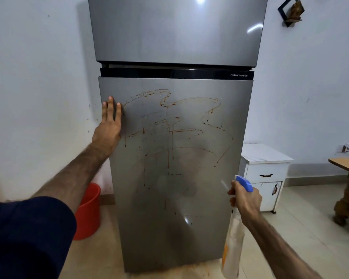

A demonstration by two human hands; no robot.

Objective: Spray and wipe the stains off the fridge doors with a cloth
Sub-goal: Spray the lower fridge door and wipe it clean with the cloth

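Bottle [233,244] gripped at neck in right hand [245,200], fingers wrapped at trigger. Likely light, thin plastic, possibly slick if wet; neck judged the soundest hold. Long axis near vertical, base down; blue head [244,183] and nozzle aimed up-left toward lower door [189,228]. Left hand [109,125] flat against door's left edge, fingers extended, grasping nothing. Reddish stains [169,125] streaked and dripping across upper half of lower door. Upper door [175,29] apparently clean. No cloth in view.

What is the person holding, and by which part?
The right hand grips a spray bottle at its neck, below the blue trigger head. The left hand lies flat on the fridge door, holding nothing.
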